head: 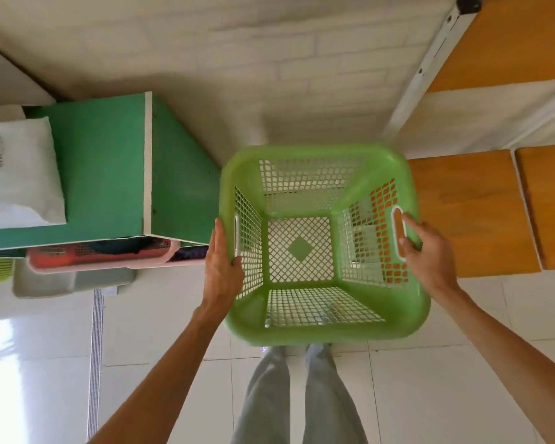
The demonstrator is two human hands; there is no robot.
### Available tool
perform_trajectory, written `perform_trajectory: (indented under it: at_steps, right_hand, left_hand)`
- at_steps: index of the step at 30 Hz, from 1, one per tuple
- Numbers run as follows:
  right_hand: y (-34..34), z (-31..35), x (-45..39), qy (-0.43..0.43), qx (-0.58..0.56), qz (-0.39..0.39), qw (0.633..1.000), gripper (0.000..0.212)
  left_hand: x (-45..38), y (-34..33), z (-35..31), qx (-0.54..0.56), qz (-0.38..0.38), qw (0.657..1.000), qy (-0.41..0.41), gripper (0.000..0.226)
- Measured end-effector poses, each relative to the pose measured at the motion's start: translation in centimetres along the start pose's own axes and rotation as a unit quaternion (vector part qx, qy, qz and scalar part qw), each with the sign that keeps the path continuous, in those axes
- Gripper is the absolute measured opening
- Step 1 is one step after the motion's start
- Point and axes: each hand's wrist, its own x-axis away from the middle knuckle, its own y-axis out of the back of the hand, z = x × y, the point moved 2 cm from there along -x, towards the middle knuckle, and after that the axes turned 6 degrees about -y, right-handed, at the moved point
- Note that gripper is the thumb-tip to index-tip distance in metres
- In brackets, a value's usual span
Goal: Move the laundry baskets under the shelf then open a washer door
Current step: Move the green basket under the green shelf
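An empty green mesh laundry basket (321, 328) is held in front of me above the white tiled floor. My left hand (221, 267) grips its left rim by the white handle slot, thumb inside. My right hand (426, 251) grips the right rim with fingers curled through the other white handle slot. To the left stands a green shelf (109, 174). Under its edge sits a pink basket (100, 256) holding red and dark clothes, part of it hidden by the shelf. No washer is in view.
A white bag (16, 174) with a barcode lies on the green shelf. A grey tub (71, 283) sits on the floor below the pink basket. Orange wooden shelves (471, 213) on a white metal frame stand at right. A white brick wall is ahead.
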Motion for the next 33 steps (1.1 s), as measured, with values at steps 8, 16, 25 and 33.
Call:
perform_trajectory:
  at_steps: [8,16,25,33]
  right_hand:
    - [-6.8,-2.6,-3.9,0.050,0.018,0.009,0.999,0.061]
    - [-11.1,-3.3,-6.9,0.049,-0.015,-0.003,0.999,0.057]
    - [-14.5,-4.5,-10.0,0.020,-0.012,0.013,1.000,0.055]
    - [-17.0,-3.7,-10.8,-0.023,-0.016,-0.045,0.999,0.050]
  left_hand:
    - [-2.6,-5.0,5.8,-0.027,-0.021,0.999,-0.015,0.086]
    - [-5.7,-7.3,9.9,-0.016,-0.025,0.999,0.015,0.086]
    - [-7.2,-10.0,12.2,-0.005,-0.047,0.997,0.055,0.084]
    - [-9.6,-13.1,13.3,0.036,-0.142,0.972,0.184,0.084]
